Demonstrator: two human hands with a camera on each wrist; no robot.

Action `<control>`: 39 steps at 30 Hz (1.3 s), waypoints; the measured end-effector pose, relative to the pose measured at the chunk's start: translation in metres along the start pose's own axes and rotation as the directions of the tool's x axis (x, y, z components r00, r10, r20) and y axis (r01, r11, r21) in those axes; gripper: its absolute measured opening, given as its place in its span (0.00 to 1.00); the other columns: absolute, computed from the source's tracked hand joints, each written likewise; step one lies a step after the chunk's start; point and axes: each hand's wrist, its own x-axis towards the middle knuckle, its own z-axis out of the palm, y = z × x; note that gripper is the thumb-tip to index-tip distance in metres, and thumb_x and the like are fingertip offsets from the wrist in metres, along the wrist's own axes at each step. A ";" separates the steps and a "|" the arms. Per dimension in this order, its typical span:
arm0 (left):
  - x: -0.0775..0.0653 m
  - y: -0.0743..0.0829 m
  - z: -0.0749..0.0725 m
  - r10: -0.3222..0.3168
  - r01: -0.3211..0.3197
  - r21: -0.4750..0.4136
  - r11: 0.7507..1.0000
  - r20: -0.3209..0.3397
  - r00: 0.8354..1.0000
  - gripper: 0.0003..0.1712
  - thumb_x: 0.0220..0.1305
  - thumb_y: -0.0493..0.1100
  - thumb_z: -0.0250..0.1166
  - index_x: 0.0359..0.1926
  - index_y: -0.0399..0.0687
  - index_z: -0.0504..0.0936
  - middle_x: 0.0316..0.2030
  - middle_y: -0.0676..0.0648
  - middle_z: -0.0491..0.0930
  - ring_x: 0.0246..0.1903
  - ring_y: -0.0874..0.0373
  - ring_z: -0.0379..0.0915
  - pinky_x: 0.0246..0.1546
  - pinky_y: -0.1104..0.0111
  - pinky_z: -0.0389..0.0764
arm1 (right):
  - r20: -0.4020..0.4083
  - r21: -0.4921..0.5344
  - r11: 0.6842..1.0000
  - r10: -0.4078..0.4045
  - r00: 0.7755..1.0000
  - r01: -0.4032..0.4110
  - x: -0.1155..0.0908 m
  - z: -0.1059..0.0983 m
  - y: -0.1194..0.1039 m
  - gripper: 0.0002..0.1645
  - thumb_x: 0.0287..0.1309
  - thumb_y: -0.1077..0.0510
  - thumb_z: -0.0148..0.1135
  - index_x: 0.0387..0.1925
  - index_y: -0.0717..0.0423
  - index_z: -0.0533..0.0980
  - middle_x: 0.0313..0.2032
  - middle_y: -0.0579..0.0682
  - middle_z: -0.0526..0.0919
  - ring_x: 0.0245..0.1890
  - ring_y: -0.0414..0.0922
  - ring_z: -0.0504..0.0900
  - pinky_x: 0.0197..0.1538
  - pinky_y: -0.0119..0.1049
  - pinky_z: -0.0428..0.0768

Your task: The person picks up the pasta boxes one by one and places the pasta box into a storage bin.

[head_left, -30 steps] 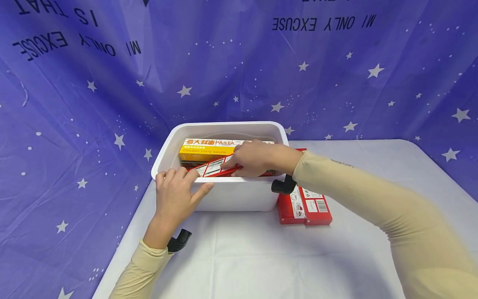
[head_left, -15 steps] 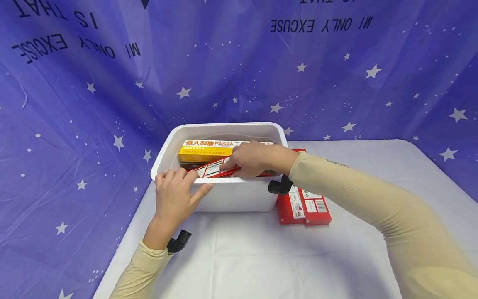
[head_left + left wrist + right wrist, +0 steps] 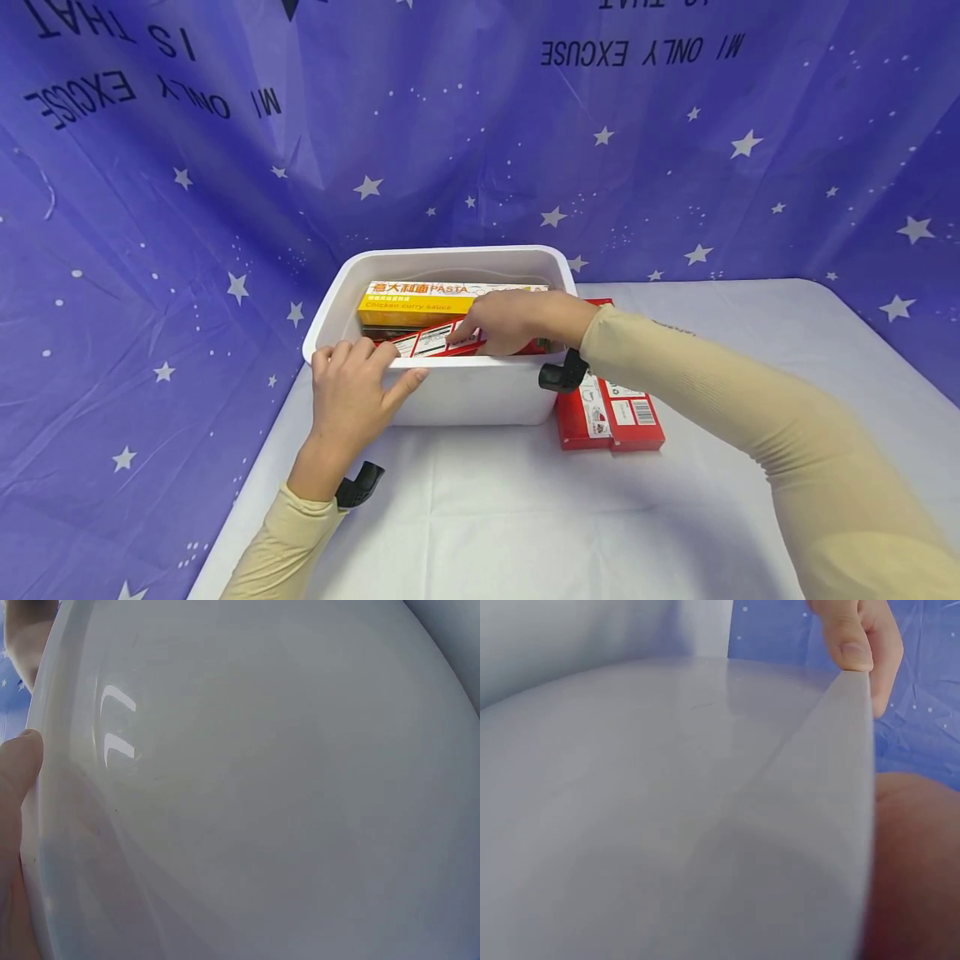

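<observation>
A white plastic bin (image 3: 465, 392) stands on the table in the head view. My left hand (image 3: 352, 383) grips its near rim at the left corner, fingers over the edge and thumb (image 3: 21, 761) on the outside. My right hand (image 3: 506, 322) reaches into the bin from the right and holds a red box (image 3: 423, 340) with white label panels. That box lies slantwise behind the near wall, its right part covered by the hand. Behind it is a yellow and white pasta box (image 3: 408, 308). The right wrist view shows mostly the bin's outer wall (image 3: 667, 787).
Two red boxes (image 3: 637, 421) lie side by side on the white tablecloth (image 3: 510, 517), right of the bin and partly under the right forearm. A dark box edge (image 3: 390, 332) shows below the pasta box. A purple star-printed curtain (image 3: 465, 125) hangs behind the table.
The right hand has shifted slightly over the red box, and a little more of its label shows beside the thumb. The left hand has stayed on the rim.
</observation>
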 end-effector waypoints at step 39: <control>0.000 -0.001 0.002 0.015 -0.015 -0.002 1.000 -0.032 0.999 0.50 0.67 0.82 0.34 0.34 0.43 0.81 0.28 0.40 0.79 0.31 0.38 0.73 0.42 0.45 0.66 | -0.068 0.205 0.973 -0.092 0.993 0.104 0.003 0.038 0.031 0.31 0.65 0.62 0.65 0.68 0.38 0.75 0.56 0.43 0.86 0.38 0.40 0.82 0.50 0.34 0.80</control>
